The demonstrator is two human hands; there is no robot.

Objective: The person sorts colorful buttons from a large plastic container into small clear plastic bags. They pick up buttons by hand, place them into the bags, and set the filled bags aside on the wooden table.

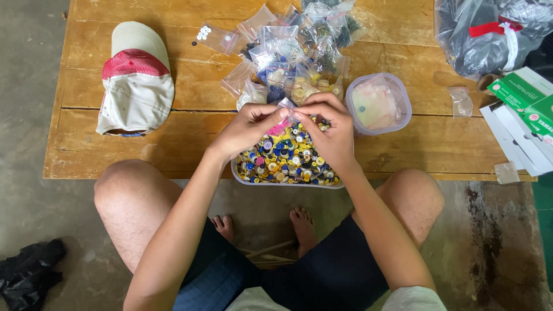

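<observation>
My left hand and my right hand meet over a clear tub heaped with mixed yellow, blue and white buttons. Together they pinch a small clear plastic bag with something pink inside, fingertips at its top edge. Just beyond the hands lies a pile of small clear bags of buttons on the low wooden table.
A round clear container holding plastic bags stands right of the hands. A white and red cap lies at the left. Green and white boxes and a large plastic bag sit at the right. My knees flank the table's front edge.
</observation>
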